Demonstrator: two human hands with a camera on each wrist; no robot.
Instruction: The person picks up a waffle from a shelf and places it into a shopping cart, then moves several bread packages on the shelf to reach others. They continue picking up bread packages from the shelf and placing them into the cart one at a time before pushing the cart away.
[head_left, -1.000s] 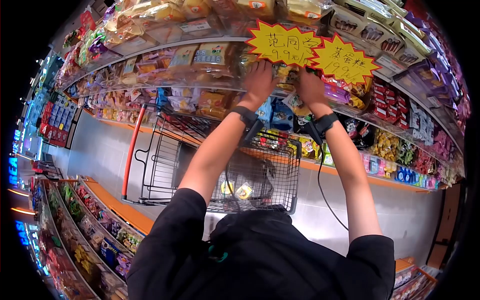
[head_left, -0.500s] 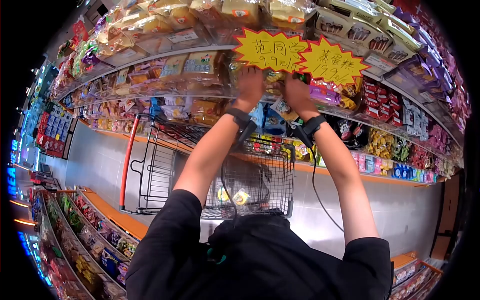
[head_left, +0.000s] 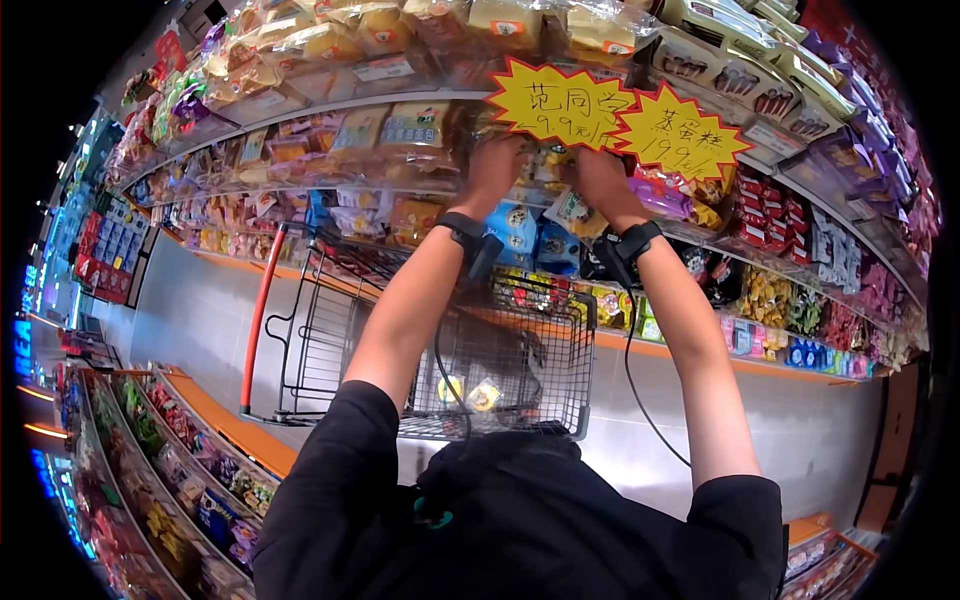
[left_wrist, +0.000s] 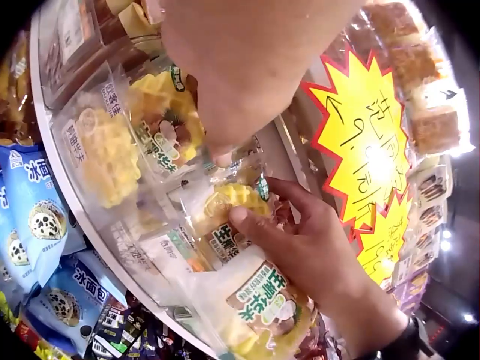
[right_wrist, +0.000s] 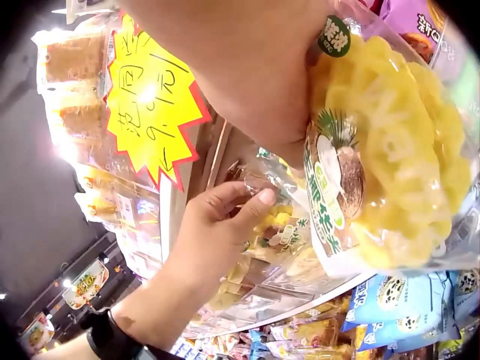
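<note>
Both hands reach into a shelf bin of waffle packs below a yellow price sign (head_left: 560,103). My left hand (head_left: 492,170) pinches the clear wrapper of a waffle pack (right_wrist: 281,225) between thumb and fingers, as the right wrist view shows. Beside it, my right hand (head_left: 602,185) has its thumb over another small waffle pack (left_wrist: 232,206), its fingers curled behind the pack's edge. A larger waffle pack with a coconut print (left_wrist: 262,307) lies close by the right hand. More waffle packs (left_wrist: 109,161) lie to the left hand's side.
A wire shopping cart (head_left: 590,360) with a red handle stands below the arms, two small packs (head_left: 485,396) inside. Blue snack bags (head_left: 515,228) hang or lie under the bin. Packed bread (head_left: 415,125) sits left, and a second shelf row (head_left: 150,450) stands behind at left.
My left hand has shifted a little left and down relative to the sign. The right hand stays among the packs with a slight shift left.
</note>
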